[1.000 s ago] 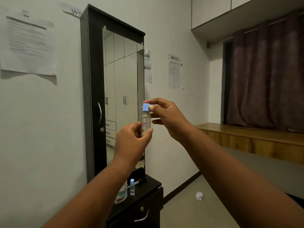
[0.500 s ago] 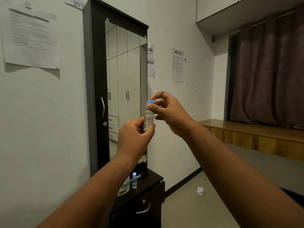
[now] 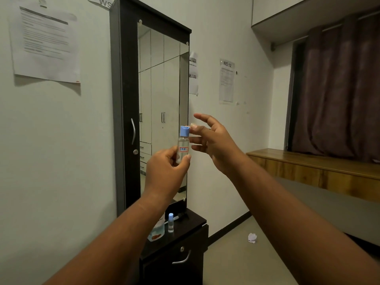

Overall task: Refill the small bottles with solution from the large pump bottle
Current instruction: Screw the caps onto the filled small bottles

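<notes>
Left hand [image 3: 166,171] grips small bottle [image 3: 183,146] upright; right hand [image 3: 213,140], fingers spread, beside its blue cap [image 3: 184,131]; contact indiscernible; label [image 3: 183,149] illegible

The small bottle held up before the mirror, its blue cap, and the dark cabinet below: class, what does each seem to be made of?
Small bottle: clear plastic or glass, glossy; the mirror shows through it. Which one is unclear.
Blue cap: probably opaque plastic, smooth and matte.
Dark cabinet: likely laminated wood board, dull sheen, with a curved metal-looking handle.
</notes>
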